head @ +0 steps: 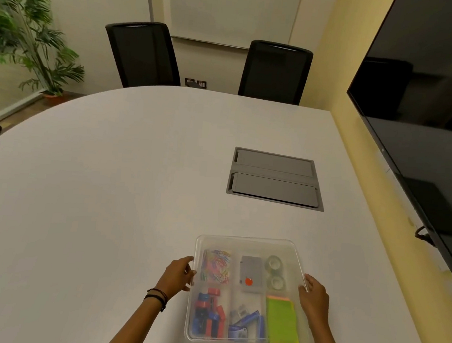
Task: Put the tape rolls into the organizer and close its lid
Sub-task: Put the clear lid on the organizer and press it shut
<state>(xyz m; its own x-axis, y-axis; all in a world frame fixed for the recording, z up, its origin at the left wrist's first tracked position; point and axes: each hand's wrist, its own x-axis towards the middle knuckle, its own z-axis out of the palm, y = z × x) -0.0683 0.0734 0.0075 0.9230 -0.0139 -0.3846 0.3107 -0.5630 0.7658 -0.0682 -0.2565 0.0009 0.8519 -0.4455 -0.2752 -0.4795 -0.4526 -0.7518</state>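
A clear plastic organizer (pixel 251 240) sits on the white table near its front edge, with a translucent lid lying over it. Through the lid I see two clear tape rolls (pixel 274 272) in the back right compartment, one behind the other. My left hand (pixel 179 275) grips the lid's left edge. On the opposite side, my right hand (pixel 313 295) grips the right edge. Other compartments hold coloured paper clips, a grey item with a red dot, binder clips, staples and green sticky notes.
A grey cable hatch (pixel 274 178) is set flush into the table behind the organizer. Two black chairs (pixel 276 71) stand at the far side. A large dark screen (pixel 428 120) hangs on the right wall. A potted plant (pixel 37 37) stands at the left.
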